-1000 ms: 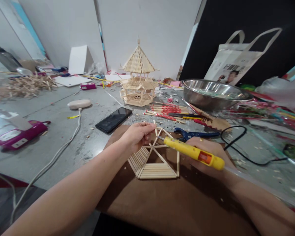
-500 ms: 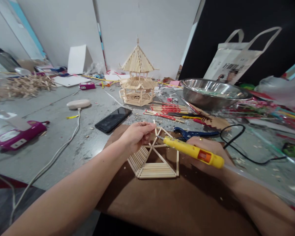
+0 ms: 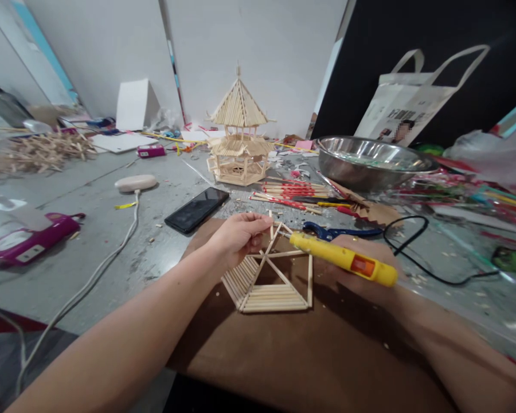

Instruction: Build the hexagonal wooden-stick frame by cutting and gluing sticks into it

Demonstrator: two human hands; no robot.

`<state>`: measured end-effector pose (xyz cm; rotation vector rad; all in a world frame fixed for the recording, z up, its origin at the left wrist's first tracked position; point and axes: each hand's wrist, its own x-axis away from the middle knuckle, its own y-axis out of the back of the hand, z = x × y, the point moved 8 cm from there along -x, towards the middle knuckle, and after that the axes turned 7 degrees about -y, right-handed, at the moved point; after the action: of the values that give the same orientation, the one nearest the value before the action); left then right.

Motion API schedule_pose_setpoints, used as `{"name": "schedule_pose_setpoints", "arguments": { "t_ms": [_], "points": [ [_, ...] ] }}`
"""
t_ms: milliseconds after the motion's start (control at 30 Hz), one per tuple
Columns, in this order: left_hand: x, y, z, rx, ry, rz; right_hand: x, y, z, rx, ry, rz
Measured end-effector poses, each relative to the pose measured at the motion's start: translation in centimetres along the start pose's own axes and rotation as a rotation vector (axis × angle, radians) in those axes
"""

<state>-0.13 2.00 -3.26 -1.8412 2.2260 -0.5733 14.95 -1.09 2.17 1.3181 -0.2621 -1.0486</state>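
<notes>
Head view: a pale, hexagonal wooden-stick frame (image 3: pixel 276 299) lies toward six o'clock on brown sheeting (image 3: pixel 279 355). At its eleven, the left hand (image 3: pixel 244 234) pinches a short pale stick (image 3: pixel 272 230); toward two, the right hand (image 3: pixel 370 247) grasps a yellow plastic glue gun (image 3: pixel 327 252).

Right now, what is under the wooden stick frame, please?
A brown sheet shows through the open gaps of the wooden stick frame. What lies beneath its filled sections or behind the left hand cannot be seen.
</notes>
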Motion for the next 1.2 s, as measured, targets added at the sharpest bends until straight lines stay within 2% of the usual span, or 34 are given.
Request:
{"name": "schedule_pose_setpoints", "arguments": {
  "t_ms": [133,233,367,600,1200],
  "points": [
    [0.1,-0.4,-0.2,-0.071,-0.023,0.042,-0.1,0.2,-1.7,-0.117,-0.174,-0.076],
    [0.2,-0.7,-0.4,-0.155,-0.061,0.062,0.1,0.0,-2.9,-0.223,-0.242,-0.091],
    [0.3,-0.9,-0.4,-0.25,-0.087,0.076,0.1,-0.2,-4.1,-0.254,-0.324,-0.082],
    [0.2,-1.0,-0.4,-0.323,-0.115,0.092,-0.2,0.0,-3.8,-0.29,-0.316,-0.086],
    [0.3,-1.0,-0.5,-0.345,-0.109,0.076,0.0,-0.4,-4.3,-0.295,-0.327,-0.057]
  ]
}}
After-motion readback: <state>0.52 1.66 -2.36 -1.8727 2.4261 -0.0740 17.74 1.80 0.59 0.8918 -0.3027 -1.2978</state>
